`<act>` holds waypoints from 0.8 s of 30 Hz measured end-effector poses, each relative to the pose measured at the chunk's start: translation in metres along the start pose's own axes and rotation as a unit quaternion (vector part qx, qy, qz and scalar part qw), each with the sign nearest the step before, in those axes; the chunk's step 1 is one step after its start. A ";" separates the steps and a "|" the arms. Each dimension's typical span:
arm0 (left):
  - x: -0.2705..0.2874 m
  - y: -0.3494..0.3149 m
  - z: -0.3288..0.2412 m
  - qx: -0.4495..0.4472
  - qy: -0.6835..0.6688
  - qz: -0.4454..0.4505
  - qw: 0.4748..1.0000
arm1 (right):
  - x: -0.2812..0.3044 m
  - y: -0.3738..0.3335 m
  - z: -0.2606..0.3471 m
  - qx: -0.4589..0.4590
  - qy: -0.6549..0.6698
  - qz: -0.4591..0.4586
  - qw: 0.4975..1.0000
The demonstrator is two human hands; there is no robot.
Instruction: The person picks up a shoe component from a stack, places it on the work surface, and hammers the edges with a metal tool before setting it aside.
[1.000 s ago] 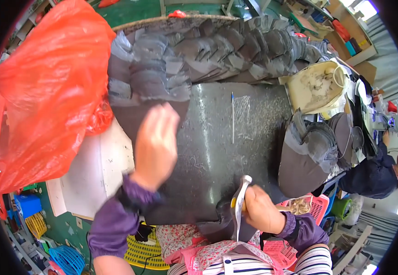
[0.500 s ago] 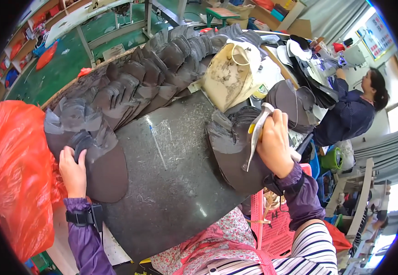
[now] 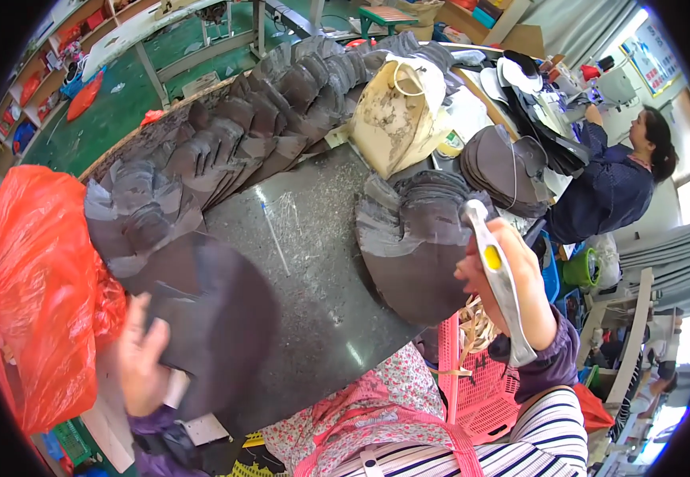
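Observation:
My left hand (image 3: pixel 145 354) is blurred by motion at the lower left, its thumb and fingers at the edge of a dark brown rounded flat piece (image 3: pixel 234 310). That piece, also smeared, is tilted above the left side of the black work slab (image 3: pixel 305 318). My right hand (image 3: pixel 516 254) is closed round a hammer; its silver hammer head (image 3: pixel 504 286) has a round face at the top and a flared lower end. Close beside that hand, on the slab's right side, lies a stack of similar dark pieces (image 3: pixel 416 262) with folded, overlapping upper edges.
Rows of overlapping dark pieces (image 3: pixel 226 143) line the slab's far side. A stained cream container (image 3: pixel 397 119) stands behind the right stack. A red plastic bag (image 3: pixel 35 294) is at the left, a pink basket (image 3: pixel 480 405) near my lap. Another person (image 3: pixel 607 183) sits at the right.
My left hand has moved down toward me, with a dark piece drawn off the left pile. My right hand has shifted right and turned the hammer, whose head now faces the camera.

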State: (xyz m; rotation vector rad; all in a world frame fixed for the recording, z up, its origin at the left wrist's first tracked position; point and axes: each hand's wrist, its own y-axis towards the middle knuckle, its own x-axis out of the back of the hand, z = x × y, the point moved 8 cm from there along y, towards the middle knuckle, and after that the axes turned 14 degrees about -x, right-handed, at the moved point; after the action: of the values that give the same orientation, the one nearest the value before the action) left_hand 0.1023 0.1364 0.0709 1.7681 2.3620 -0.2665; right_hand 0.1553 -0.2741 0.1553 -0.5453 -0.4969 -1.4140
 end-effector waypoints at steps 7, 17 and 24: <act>-0.112 -0.098 0.124 0.303 0.035 0.265 0.915 | -0.063 -0.030 0.022 -0.007 0.002 0.176 0.984; -0.163 -0.057 0.090 -0.219 0.344 0.422 0.810 | -0.151 -0.071 -0.026 0.105 -0.098 0.267 0.953; -0.171 -0.045 0.105 -0.242 0.356 0.518 0.739 | -0.147 -0.066 -0.028 0.081 -0.081 0.271 0.956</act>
State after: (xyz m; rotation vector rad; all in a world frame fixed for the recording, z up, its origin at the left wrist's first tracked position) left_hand 0.1099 -0.0612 0.0134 2.7512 1.0631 1.2264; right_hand 0.0751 -0.1820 0.0457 -0.6109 -0.5374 -0.8008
